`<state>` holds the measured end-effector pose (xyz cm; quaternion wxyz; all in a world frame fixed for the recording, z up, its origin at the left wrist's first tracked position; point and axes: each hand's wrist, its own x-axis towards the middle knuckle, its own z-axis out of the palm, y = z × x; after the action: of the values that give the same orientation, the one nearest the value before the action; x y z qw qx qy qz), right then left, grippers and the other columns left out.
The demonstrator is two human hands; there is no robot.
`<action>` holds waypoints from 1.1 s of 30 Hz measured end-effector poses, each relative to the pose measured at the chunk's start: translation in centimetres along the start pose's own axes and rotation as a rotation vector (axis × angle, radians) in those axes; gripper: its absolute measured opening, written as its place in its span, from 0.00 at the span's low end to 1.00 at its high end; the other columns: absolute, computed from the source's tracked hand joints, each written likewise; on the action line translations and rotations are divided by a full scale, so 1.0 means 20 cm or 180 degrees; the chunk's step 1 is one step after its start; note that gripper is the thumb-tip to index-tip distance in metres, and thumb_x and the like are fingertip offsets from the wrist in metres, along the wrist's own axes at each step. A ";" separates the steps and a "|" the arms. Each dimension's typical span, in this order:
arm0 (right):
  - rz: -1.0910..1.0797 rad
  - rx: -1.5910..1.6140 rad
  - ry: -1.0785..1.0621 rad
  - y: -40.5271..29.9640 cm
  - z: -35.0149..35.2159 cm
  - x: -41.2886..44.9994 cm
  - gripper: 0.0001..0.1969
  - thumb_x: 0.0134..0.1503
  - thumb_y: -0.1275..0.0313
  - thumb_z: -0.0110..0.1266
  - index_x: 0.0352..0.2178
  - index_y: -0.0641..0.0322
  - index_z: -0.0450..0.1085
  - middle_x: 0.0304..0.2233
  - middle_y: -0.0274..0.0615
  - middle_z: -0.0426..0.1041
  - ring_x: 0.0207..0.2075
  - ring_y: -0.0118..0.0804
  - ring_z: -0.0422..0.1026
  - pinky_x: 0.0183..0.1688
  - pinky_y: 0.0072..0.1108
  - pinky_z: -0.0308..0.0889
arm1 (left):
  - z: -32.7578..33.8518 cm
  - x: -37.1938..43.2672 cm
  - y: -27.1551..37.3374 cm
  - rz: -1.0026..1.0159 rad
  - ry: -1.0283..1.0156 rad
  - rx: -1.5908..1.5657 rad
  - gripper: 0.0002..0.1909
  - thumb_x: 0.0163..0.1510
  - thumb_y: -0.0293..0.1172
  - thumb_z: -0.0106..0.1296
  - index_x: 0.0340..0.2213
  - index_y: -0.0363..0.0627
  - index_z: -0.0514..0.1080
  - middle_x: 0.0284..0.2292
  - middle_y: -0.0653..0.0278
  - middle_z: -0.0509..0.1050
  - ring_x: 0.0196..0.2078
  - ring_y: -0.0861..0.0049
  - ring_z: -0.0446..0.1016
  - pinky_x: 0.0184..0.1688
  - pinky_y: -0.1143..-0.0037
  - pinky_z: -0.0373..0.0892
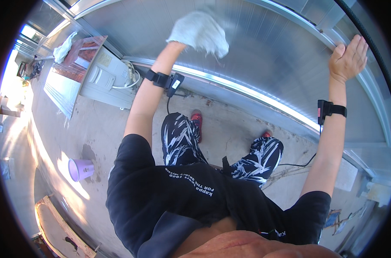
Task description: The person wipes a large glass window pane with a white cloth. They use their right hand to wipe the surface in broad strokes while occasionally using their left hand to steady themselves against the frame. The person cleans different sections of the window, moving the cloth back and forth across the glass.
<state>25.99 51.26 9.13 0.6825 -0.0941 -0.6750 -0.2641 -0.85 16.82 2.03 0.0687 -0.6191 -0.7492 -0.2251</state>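
Note:
A white, fringed cloth (198,34) covers my left hand (195,29) from the wrist outward, against a ribbed, shiny wall panel (263,48). Its fingers are hidden, and the cloth's edge is blurred. My right hand (347,59) is bare and holds nothing; it rests with extended fingers on the metal frame (366,80) at the panel's right side. Black straps with small devices circle both forearms, the left strap (158,79) and the right strap (337,110).
A white outdoor air-conditioner unit (100,77) stands at the left by the wall, with another white cloth (64,48) beyond it. A purple bucket (82,170) is on the concrete floor. A metal ledge (247,93) runs below the panel. Thin cables trail from the straps; a dark cable (372,48) crosses upper right.

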 end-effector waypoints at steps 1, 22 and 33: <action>-0.0001 -0.0005 -0.0019 0.00 0.00 0.00 0.26 0.59 0.56 0.36 0.54 0.51 0.65 0.57 0.38 0.65 0.60 0.41 0.61 0.60 0.37 0.54 | -0.08 0.00 -0.03 0.0031 0.0220 -0.0334 0.11 0.50 0.39 0.51 0.32 0.48 0.77 0.34 0.61 0.78 0.39 0.64 0.75 0.43 0.70 0.71; -0.0331 -0.0170 0.0133 0.02 0.01 0.02 0.25 0.59 0.60 0.35 0.52 0.60 0.67 0.54 0.45 0.68 0.57 0.45 0.64 0.60 0.33 0.55 | 0.99 -0.43 -0.44 -0.0838 -0.2420 0.0920 0.16 0.39 0.43 0.58 0.31 0.50 0.80 0.34 0.56 0.79 0.38 0.57 0.77 0.38 0.69 0.72; -0.0194 -0.0217 -0.0013 -0.01 -0.02 0.01 0.26 0.59 0.60 0.33 0.54 0.58 0.65 0.57 0.42 0.66 0.59 0.42 0.62 0.61 0.33 0.53 | -0.02 -0.27 -0.37 -0.0792 0.0021 -0.0984 0.11 0.44 0.35 0.57 0.30 0.43 0.79 0.28 0.59 0.79 0.30 0.69 0.76 0.33 0.75 0.73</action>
<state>26.13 50.85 9.26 0.6691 -0.0973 -0.6696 -0.3073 -6.78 10.87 -1.56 -0.0531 -0.5242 -0.7762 -0.3462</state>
